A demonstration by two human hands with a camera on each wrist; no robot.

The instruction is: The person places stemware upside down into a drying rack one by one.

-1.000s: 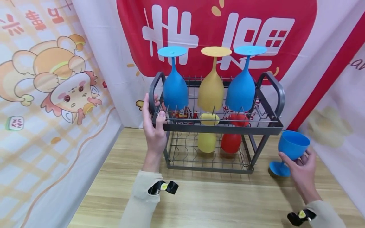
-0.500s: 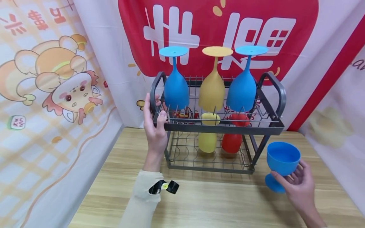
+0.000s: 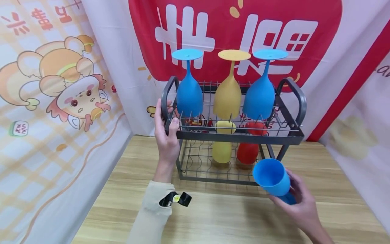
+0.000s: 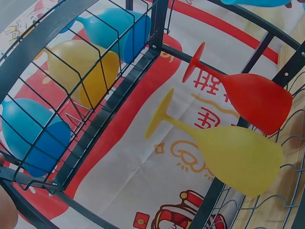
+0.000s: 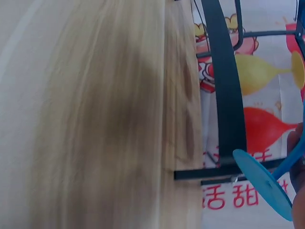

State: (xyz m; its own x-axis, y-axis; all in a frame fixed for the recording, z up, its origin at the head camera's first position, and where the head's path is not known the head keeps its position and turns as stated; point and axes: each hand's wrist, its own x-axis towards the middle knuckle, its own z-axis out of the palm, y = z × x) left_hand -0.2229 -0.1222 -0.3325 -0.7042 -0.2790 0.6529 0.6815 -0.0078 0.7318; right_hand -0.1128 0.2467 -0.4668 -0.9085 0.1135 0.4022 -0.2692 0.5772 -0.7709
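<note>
My right hand (image 3: 301, 206) holds a blue plastic goblet (image 3: 281, 186) before the rack's lower right corner. Its bowl tilts left with the mouth facing up; in the right wrist view its round foot (image 5: 264, 183) shows. My left hand (image 3: 167, 145) grips the upper left corner of a dark two-tier wire rack (image 3: 237, 136), thumb on the front rail and fingers behind. Upside down on the top tier stand a blue goblet (image 3: 189, 96), a yellow goblet (image 3: 228, 98) and another blue goblet (image 3: 259, 98). Below, a yellow goblet (image 3: 221, 152) and a red goblet (image 3: 247, 153) also stand inverted.
The rack stands on a light wooden table (image 3: 213, 217) against a printed cloth backdrop (image 3: 146, 40). Cloth also hangs at the left and right sides. Curved handles, such as the right handle (image 3: 300, 105), rise at both ends of the top tier.
My right hand has carried the blue goblet from the right of the rack leftward and toward me, tipping its mouth left. The left hand keeps its grip on the rack.
</note>
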